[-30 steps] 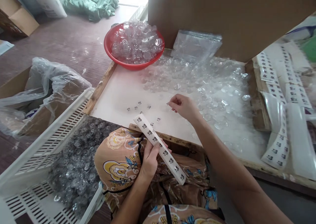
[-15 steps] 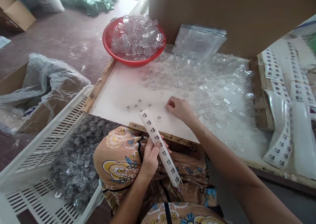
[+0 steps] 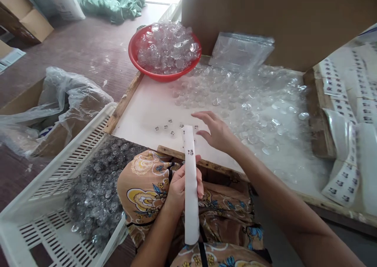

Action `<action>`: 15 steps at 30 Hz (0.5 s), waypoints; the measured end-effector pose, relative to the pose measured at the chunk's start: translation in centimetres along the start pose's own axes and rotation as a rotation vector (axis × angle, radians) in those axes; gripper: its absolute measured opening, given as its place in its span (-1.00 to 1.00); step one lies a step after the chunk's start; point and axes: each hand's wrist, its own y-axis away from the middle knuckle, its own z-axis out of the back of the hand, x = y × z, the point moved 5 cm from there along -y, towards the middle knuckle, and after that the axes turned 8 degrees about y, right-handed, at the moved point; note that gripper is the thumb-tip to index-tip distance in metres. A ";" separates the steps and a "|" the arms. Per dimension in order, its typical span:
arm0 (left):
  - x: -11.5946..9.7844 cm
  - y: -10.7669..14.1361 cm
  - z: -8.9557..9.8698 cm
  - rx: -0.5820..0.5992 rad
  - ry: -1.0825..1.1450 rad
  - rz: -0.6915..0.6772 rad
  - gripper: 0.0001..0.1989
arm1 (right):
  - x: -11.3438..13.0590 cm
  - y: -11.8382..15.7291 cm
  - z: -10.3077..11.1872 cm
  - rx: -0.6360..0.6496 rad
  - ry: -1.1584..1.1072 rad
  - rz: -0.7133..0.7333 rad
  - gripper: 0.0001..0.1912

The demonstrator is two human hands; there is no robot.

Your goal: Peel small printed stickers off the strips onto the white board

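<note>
My left hand [image 3: 178,185] is closed on a long white sticker strip [image 3: 191,196] held upright over my lap. One small dark printed figure shows on the strip's face near its upper part; the rest looks plain white. Just right of the strip's top, my right hand [image 3: 216,132] hovers over the white board [image 3: 141,110] with thumb and fingers spread and nothing visible between them. Several small printed pieces [image 3: 172,133] lie scattered on the board beyond the strip. Many clear round domes [image 3: 216,101] cover the board's middle and right.
A red basin [image 3: 165,77] heaped with clear domes sits at the board's back left corner. A white crate [image 3: 55,157] of dark pieces stands left. More sticker strips [image 3: 343,184] lie right, a plastic-lined box [image 3: 17,94] far left.
My right hand has opened from a pinch. The strip has turned from slanted to upright and now shows a mostly plain face. The whole view has shifted slightly.
</note>
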 end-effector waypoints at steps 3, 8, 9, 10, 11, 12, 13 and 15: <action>0.0 0.0 -0.2 0.079 0.081 0.031 -0.56 | 3.3 1.0 2.0 0.053 0.077 0.322 -0.52; -0.3 0.0 0.0 0.121 0.114 0.060 -0.56 | 4.7 1.6 1.6 0.169 0.175 0.528 -0.73; -0.3 0.0 0.1 0.117 0.101 0.066 -0.53 | 4.5 1.6 1.3 0.194 0.166 0.536 -0.76; -0.3 0.1 0.2 0.104 0.085 0.067 -0.50 | 4.3 1.7 1.1 0.217 0.150 0.531 -0.77; -0.3 0.1 0.3 0.087 0.067 0.063 -0.45 | 4.1 1.8 1.1 0.237 0.129 0.515 -0.77; -0.3 0.0 0.3 0.069 0.044 0.057 -0.41 | 3.9 1.9 1.2 0.251 0.102 0.493 -0.74; -0.2 0.0 0.4 0.052 0.016 0.049 -0.35 | 3.8 2.1 1.4 0.259 0.069 0.473 -0.68; 0.1 -0.1 0.5 0.014 -0.050 0.028 -0.25 | 3.8 2.4 2.2 0.250 -0.005 0.437 -0.58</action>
